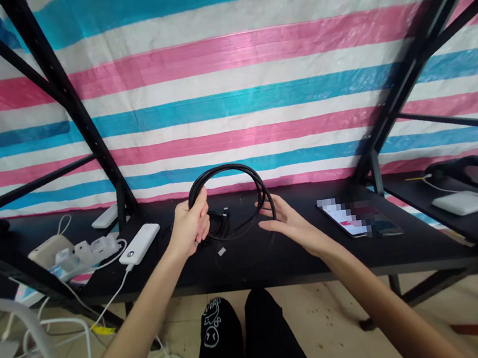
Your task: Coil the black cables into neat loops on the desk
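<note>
A black cable (229, 168) is wound into a loose coil and held up above the black shelf (251, 268). My left hand (191, 223) wraps round the left side of the coil, fingers closed. At the coil's right side, my right hand (286, 220) has its fingers and thumb apart, with the cable strands passing between them. Part of the cable hangs down and lies in a small heap on the shelf between my hands. Below the heap is a small pale piece (221, 252) whose kind I cannot make out.
Left of my hands lies a white power bank (140, 243) with a white cable plugged in. A power strip with chargers (85, 252) stands further left. Two phones (343, 218) lie to the right. Black metal posts (76, 112) frame both sides before a striped sheet (222, 52).
</note>
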A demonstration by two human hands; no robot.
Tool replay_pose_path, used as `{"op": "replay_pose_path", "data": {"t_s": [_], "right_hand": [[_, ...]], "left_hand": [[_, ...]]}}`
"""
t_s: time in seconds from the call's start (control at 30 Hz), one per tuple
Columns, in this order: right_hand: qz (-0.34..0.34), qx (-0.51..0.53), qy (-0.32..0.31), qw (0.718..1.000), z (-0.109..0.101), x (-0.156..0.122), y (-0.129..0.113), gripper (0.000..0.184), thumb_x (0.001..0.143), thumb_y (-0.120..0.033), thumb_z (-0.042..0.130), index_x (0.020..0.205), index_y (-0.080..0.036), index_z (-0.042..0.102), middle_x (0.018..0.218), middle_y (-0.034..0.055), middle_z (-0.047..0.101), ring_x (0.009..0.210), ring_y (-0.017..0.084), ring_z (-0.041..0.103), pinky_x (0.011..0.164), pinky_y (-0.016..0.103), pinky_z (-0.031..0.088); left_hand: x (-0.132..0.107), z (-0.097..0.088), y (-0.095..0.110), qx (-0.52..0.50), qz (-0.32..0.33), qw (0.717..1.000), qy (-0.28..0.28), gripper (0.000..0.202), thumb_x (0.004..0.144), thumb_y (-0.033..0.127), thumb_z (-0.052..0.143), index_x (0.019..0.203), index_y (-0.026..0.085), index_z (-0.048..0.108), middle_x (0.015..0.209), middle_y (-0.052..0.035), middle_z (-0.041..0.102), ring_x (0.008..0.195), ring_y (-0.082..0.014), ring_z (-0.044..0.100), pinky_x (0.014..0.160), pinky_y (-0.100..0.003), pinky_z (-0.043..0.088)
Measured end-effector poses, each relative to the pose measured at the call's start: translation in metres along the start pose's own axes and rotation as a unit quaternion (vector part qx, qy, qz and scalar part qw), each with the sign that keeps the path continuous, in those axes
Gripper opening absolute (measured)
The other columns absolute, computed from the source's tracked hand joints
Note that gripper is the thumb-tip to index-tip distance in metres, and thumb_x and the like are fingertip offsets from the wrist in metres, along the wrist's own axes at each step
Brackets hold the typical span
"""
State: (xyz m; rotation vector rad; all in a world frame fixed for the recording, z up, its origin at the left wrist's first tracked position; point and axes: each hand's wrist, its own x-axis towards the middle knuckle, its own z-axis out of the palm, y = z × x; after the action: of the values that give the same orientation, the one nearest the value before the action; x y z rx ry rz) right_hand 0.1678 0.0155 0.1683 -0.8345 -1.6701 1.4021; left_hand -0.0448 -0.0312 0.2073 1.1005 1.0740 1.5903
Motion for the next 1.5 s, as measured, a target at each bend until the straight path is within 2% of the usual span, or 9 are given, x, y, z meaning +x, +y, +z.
{"op": "replay_pose_path", "data": {"t_s": [0.27,0.43,0.53,0.73,0.87,1.0,1.2,1.33,1.5], "right_hand": [[-0.005,0.005,-0.091,0.996,-0.005,0.02,0.019,0.03,0.081,-0.028,0.056,0.11,-0.019,0.054,0.088,0.0058,0.069,0.095,0.019,0.063,0.099,0.041,0.038],[0.033,-0.064,-0.056,0.996,-0.03,0.018,0.014,0.034,0.082,-0.032,0.055,0.109,-0.013,0.064,0.044,-0.0071,0.046,0.048,0.011,0.054,0.066,0.03,0.048],[0.038,-0.049,0.008,0.998,-0.034,0.019,0.01,0.038,0.079,-0.038,0.057,0.107,-0.013,0.065,0.036,-0.0102,0.033,0.034,0.006,0.032,0.041,0.021,0.032],[0.014,0.062,0.185,0.981,0.01,0.037,0.007,0.04,0.07,-0.034,0.054,0.103,-0.012,0.062,0.041,-0.0101,0.031,0.036,0.007,0.028,0.036,0.02,0.02],[0.004,0.059,0.191,0.98,0.025,0.044,0.007,0.038,0.07,-0.036,0.054,0.098,-0.012,0.064,0.043,-0.0092,0.031,0.038,0.007,0.028,0.038,0.021,0.022],[0.001,0.036,0.167,0.985,0.024,0.047,0.011,0.036,0.074,-0.04,0.055,0.096,-0.014,0.064,0.047,-0.0068,0.038,0.041,0.008,0.034,0.041,0.023,0.029],[0.022,-0.031,0.167,0.985,0.005,0.048,0.027,0.049,0.075,-0.041,0.063,0.117,-0.018,0.053,0.083,0.0025,0.062,0.08,0.015,0.058,0.079,0.031,0.046],[0.087,-0.028,0.079,0.993,-0.014,0.021,0.029,0.061,0.076,-0.054,0.061,0.124,-0.017,0.052,0.111,0.0117,0.061,0.1,0.023,0.059,0.085,0.039,0.049],[0.124,0.02,-0.015,0.992,-0.015,-0.009,0.021,0.073,0.076,-0.052,0.064,0.137,-0.023,0.039,0.132,0.0123,0.05,0.12,0.024,0.049,0.096,0.041,0.044]], "left_hand": [[-0.002,-0.009,-0.004,-0.019,-0.014,0.999,0.038,0.048,0.076,0.05,0.064,0.049,0.018,0.038,0.027,0.0096,0.026,0.021,-0.0032,0.022,0.026,-0.017,0.016],[0.003,-0.036,-0.007,0.158,0.017,0.984,0.084,0.045,0.075,0.05,0.063,0.05,0.017,0.047,0.027,0.0074,0.03,0.021,-0.0044,0.026,0.028,-0.017,0.015],[0.001,-0.036,-0.013,0.249,0.013,0.962,0.108,0.044,0.076,0.052,0.061,0.051,0.017,0.05,0.027,0.007,0.03,0.022,-0.0048,0.026,0.028,-0.017,0.014],[-0.016,0.017,-0.043,0.204,0.008,0.977,-0.069,0.04,0.083,0.051,0.051,0.081,0.014,0.066,0.045,0.0042,0.048,0.031,-0.0058,0.039,0.035,-0.018,0.026],[-0.023,0.034,-0.054,0.178,-0.007,0.972,-0.155,0.048,0.082,0.048,0.055,0.117,0.015,0.06,0.05,0.0032,0.054,0.038,-0.0074,0.042,0.041,-0.019,0.031],[-0.028,0.036,-0.053,0.118,-0.034,0.966,-0.229,0.049,0.082,0.042,0.058,0.122,0.014,0.053,0.065,-0.0035,0.066,0.046,-0.0083,0.047,0.046,-0.02,0.036],[-0.029,0.03,-0.049,0.097,-0.059,0.97,-0.216,0.034,0.085,0.041,0.055,0.109,0.018,0.049,0.048,0.0053,0.056,0.031,-0.0041,0.033,0.035,-0.015,0.023],[-0.028,0.018,-0.039,0.088,-0.056,0.983,-0.152,0.034,0.087,0.045,0.051,0.109,0.02,0.048,0.038,0.0139,0.033,0.026,-0.0036,0.022,0.03,-0.014,0.014],[-0.032,0.015,-0.029,0.071,-0.029,0.984,-0.159,0.034,0.088,0.051,0.047,0.101,0.019,0.051,0.035,0.0127,0.035,0.023,-0.0038,0.025,0.03,-0.014,0.018]]}}
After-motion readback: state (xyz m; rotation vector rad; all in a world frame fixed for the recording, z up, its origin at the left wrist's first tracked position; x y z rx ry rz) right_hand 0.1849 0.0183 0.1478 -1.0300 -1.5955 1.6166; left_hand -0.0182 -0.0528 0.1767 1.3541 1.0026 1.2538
